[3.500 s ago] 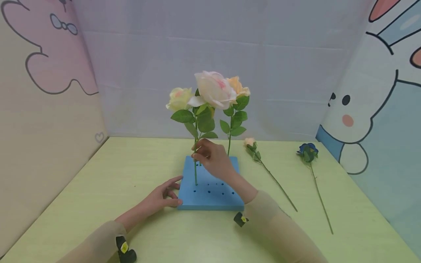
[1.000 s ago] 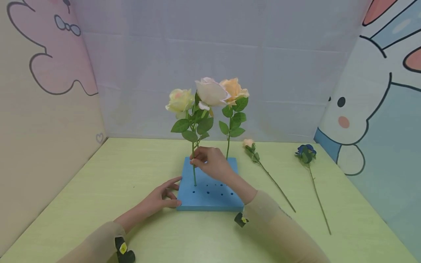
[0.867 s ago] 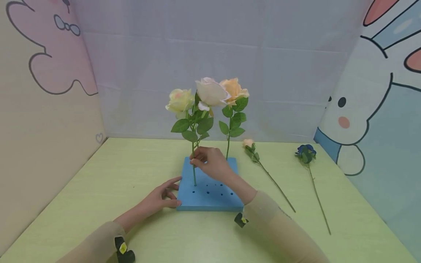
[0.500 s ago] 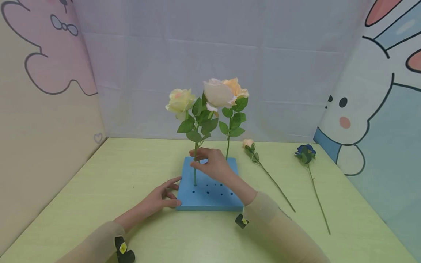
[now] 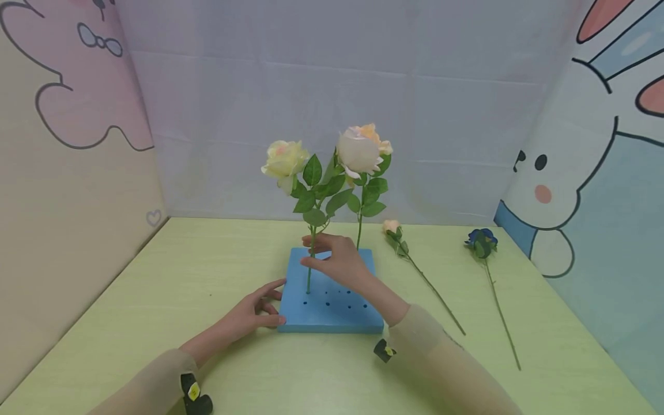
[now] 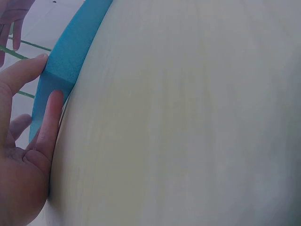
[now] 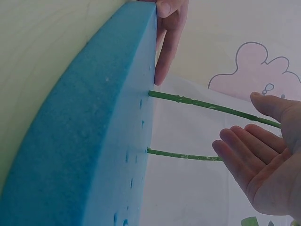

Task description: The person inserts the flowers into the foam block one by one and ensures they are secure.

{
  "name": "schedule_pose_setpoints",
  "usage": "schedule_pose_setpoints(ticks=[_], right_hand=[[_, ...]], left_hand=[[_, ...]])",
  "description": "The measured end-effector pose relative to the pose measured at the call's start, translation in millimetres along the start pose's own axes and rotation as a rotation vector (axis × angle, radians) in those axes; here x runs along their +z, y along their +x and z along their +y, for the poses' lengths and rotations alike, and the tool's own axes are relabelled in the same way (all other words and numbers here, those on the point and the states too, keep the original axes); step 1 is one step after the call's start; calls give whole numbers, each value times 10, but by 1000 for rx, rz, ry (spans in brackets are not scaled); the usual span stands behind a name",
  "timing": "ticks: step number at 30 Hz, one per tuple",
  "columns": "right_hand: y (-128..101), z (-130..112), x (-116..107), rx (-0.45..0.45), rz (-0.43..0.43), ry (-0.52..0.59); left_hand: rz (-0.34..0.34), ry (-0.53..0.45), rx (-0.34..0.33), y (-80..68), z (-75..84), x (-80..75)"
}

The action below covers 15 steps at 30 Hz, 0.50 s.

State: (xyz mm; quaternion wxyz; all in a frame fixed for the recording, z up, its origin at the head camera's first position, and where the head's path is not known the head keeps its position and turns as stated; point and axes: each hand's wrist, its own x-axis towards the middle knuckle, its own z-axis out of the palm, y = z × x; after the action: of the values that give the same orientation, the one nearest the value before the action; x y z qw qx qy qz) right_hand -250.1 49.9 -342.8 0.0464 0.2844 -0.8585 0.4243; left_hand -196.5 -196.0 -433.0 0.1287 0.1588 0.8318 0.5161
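While the left hand point(image 5: 254, 314) presses flat against the foam point(image 5: 332, 314) to steady it, the right hand point(image 5: 339, 262), fingers relaxed, hovers beside the stem point(image 5: 309, 271) standing in a hole.

I read head view high, facing forward-down; both wrist views close, sharing the blue foam block point(image 5: 332, 300) point(image 6: 70, 52) point(image 7: 94, 132).

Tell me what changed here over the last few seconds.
The right hand has opened: earlier it pinched the front rose's stem, now its fingers are straight beside it. The pale pink bloom swung to the right, in front of the peach one. The left hand stays pressed on the blue foam block; the two loose flowers lie unmoved on the table.
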Motion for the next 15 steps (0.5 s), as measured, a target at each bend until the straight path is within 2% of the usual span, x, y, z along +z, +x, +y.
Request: schedule_pose_setpoints(ticks=[7, 15], right_hand=[[-32, -13, -33, 8, 12, 65], [-93, -27, -135, 10, 30, 89]], left_hand=[[11, 4, -16, -4, -16, 15], [19, 8, -26, -12, 21, 24]])
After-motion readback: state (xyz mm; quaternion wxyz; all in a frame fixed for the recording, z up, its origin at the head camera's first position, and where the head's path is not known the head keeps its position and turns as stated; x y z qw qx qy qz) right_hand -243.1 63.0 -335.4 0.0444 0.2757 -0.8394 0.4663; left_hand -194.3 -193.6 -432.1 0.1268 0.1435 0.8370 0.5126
